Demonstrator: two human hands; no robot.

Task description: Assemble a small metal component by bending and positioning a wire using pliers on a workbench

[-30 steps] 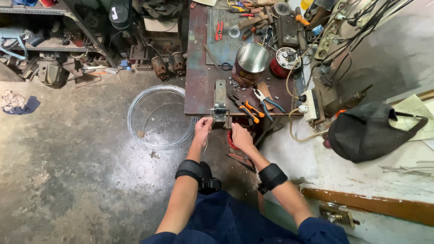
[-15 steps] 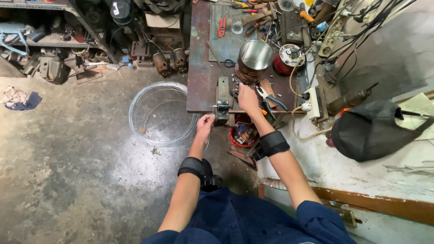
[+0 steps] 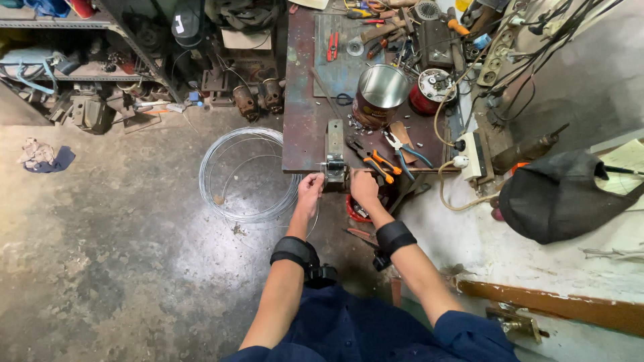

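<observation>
While both hands pinch at the small vise (image 3: 334, 164), left hand (image 3: 310, 189) holding wire at 9 o'clock, right hand (image 3: 363, 186) closed beside it, the wire coil (image 3: 245, 175) lies mostly unused.

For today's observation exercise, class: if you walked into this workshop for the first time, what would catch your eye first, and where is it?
At the near edge of the cluttered workbench, the left hand and right hand work on either side of a small metal fixture. Left of the bench, a large coil of wire lies on the concrete floor. Further back on the bench stands an open shiny metal can, with orange-handled pliers just in front of the right hand.
</observation>
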